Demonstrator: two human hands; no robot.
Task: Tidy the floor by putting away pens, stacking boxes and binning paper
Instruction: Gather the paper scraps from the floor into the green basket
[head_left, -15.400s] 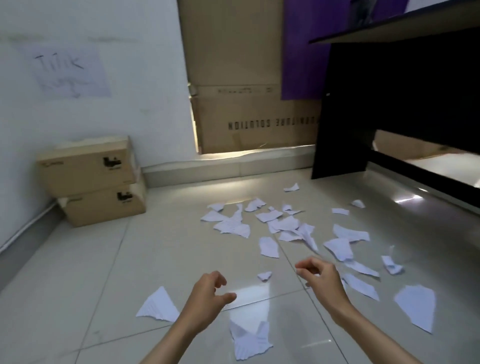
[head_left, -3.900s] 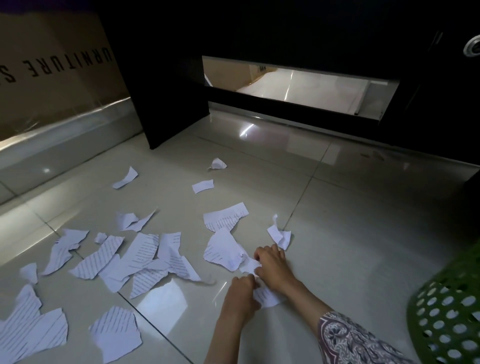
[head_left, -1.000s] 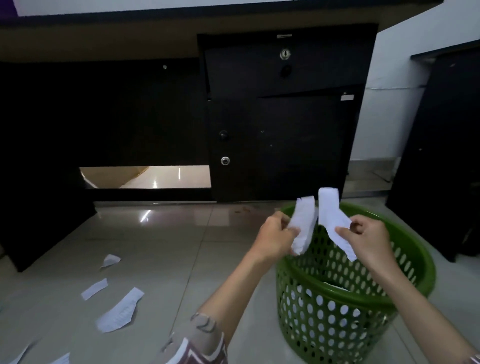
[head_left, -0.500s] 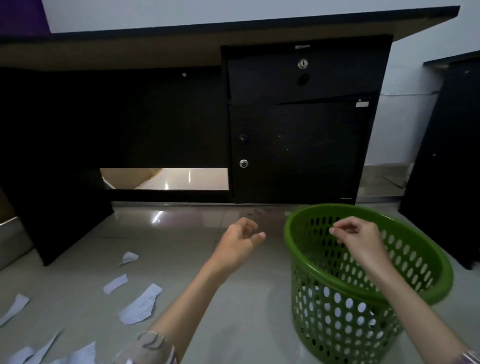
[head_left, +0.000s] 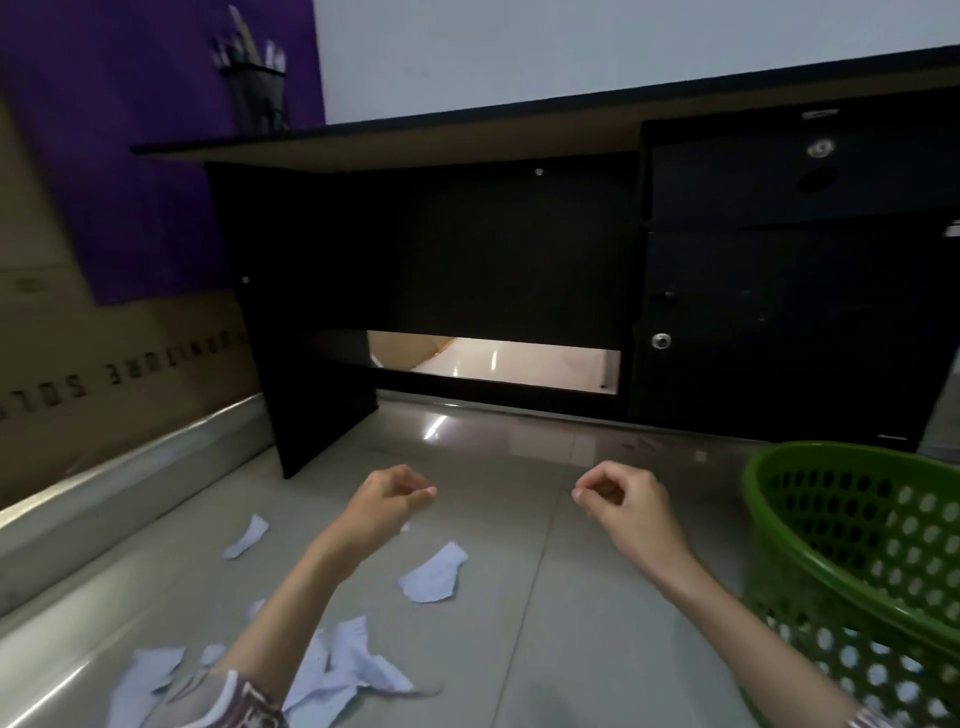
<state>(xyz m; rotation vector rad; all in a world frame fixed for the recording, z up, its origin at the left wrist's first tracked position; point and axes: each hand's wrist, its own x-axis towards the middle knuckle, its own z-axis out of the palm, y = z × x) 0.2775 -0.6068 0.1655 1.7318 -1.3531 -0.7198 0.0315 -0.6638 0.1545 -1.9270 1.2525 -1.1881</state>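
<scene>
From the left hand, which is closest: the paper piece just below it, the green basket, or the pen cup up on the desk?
From the left hand:
1. Paper piece, on the floor just below it.
2. Green basket, on the floor far to the right.
3. Pen cup, up on the desk's left end.

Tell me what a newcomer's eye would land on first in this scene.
First, the two bare hands in the middle, left hand and right hand, loosely curled and holding nothing. Next, the green basket at the right edge and the torn paper scraps scattered on the floor at lower left. Behind them stands a black desk, with a pen holder on its left end.
</scene>
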